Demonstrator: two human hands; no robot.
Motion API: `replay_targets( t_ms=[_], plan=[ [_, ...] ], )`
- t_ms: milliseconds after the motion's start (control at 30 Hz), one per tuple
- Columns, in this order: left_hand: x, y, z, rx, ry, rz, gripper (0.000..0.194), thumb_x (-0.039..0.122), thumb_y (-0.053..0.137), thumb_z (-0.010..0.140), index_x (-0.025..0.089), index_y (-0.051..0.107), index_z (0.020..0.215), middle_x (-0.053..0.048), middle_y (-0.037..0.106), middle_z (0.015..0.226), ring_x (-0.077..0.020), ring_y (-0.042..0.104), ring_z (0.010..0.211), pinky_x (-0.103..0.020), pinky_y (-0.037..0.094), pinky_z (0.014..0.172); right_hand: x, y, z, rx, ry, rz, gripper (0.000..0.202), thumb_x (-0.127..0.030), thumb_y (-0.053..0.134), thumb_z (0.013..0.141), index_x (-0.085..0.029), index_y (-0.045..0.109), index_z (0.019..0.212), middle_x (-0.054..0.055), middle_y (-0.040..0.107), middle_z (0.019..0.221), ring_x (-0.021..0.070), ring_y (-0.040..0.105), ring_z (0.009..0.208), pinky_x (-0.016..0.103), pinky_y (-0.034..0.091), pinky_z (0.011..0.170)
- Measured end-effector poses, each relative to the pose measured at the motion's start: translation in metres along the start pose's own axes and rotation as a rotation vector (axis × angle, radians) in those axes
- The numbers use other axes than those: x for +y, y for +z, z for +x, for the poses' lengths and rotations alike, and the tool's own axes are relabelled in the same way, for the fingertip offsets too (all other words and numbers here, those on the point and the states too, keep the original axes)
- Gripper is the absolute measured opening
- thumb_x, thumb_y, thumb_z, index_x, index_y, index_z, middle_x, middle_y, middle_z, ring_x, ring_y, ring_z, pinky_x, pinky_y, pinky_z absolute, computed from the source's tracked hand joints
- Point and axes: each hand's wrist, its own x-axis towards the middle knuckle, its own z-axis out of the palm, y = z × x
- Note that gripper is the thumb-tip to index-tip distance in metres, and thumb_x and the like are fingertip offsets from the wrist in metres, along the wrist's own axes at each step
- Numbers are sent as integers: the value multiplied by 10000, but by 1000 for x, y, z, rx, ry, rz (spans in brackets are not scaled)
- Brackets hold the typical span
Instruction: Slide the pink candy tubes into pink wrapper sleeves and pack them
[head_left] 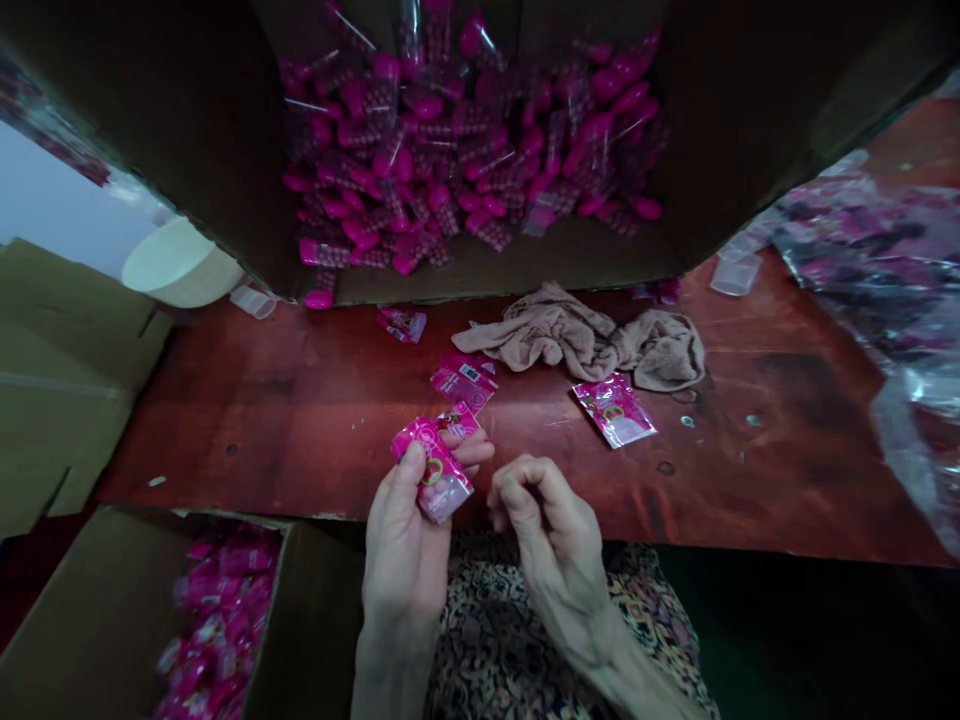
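Observation:
Between the thumb and fingers of my left hand [409,540] is a pink packet [442,478] with a clear lower end. Behind it, at the same hand's fingertips, shows another pink printed piece [459,421]. My right hand [551,525] is just to the right, apart from the packet, its fingers curled and pinched together; whatever they hold, if anything, is hidden. A flat pink packet [615,410] lies on the red table to the right. Beyond my left hand lie a pink wrapper [463,380] and a smaller pink one [402,324].
A cardboard box [510,270] of pink-capped clear tubes [450,150] stands at the back of the table [285,420]. Before it lies a crumpled cloth [555,330]. Lower left, another box [82,610] holds pink packets. A white bowl [180,265] and plastic bags [892,260] flank the sides.

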Motion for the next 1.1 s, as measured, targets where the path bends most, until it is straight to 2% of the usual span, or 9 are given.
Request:
replay_targets(
  t_ms=[167, 300, 433, 633, 833, 933, 1000, 1033, 1100],
  plan=[
    [-8, 0, -4, 11, 133, 103, 245, 313, 546, 819, 130, 697, 880, -93, 732, 799, -177, 673, 735, -242, 520, 604, -9, 7, 4, -207, 287, 270, 196, -362, 525, 860, -170, 561, 850, -15, 558, 677, 85, 492, 546, 199, 413, 509],
    [-6, -1, -4, 28, 129, 157, 237, 317, 565, 804, 139, 661, 928, -104, 726, 850, -120, 613, 523, -176, 399, 366, -7, 10, 5, -240, 415, 342, 272, -412, 517, 852, -150, 578, 813, -23, 527, 625, 74, 457, 490, 198, 382, 459],
    [-1, -3, 1, 96, 238, 172, 278, 216, 674, 720, 192, 614, 991, -42, 722, 792, -84, 584, 487, -155, 417, 407, -5, 10, 4, -244, 451, 318, 300, -427, 517, 846, -141, 579, 777, -24, 524, 606, 70, 460, 477, 201, 375, 459],
    [5, -13, 6, 130, 335, 184, 208, 218, 728, 662, 176, 665, 856, -22, 713, 750, -125, 662, 663, -188, 518, 610, -2, 13, 3, -271, 448, 362, 277, -405, 522, 856, -144, 605, 816, -22, 545, 636, 64, 467, 494, 191, 377, 471],
    [11, -17, 9, 141, 293, 170, 166, 233, 710, 675, 197, 666, 831, -31, 725, 741, -143, 670, 674, -220, 530, 641, -6, 28, 2, -230, 465, 442, 276, -412, 563, 820, -137, 596, 814, -34, 513, 610, 58, 453, 467, 183, 376, 449],
    [20, -18, 11, 199, 274, 176, 134, 250, 690, 691, 207, 657, 815, -28, 726, 728, -142, 664, 641, -227, 533, 618, -9, 29, 3, -309, 438, 421, 286, -409, 516, 851, -137, 601, 829, -27, 530, 613, 61, 468, 463, 181, 381, 442],
    [32, -32, 6, 255, 282, 223, 121, 266, 658, 724, 216, 648, 834, -29, 730, 759, -144, 664, 649, -239, 540, 623, -8, 26, 7, -312, 317, 262, 242, -358, 500, 873, -144, 612, 877, -17, 556, 636, 79, 497, 502, 200, 407, 481],
    [41, -46, 0, 300, 315, 261, 123, 269, 641, 743, 222, 645, 857, -24, 732, 789, -147, 667, 687, -246, 543, 650, -6, 23, 9, -264, 225, 144, 209, -323, 504, 876, -148, 613, 913, -10, 567, 658, 93, 514, 539, 216, 424, 517],
    [60, -92, -18, 416, 437, 371, 173, 252, 618, 768, 244, 635, 940, -4, 727, 884, -160, 661, 839, -266, 534, 747, 1, 17, 17, -106, 37, -127, 179, -266, 534, 864, -149, 603, 982, 12, 580, 723, 127, 540, 629, 252, 446, 590]
  ],
)
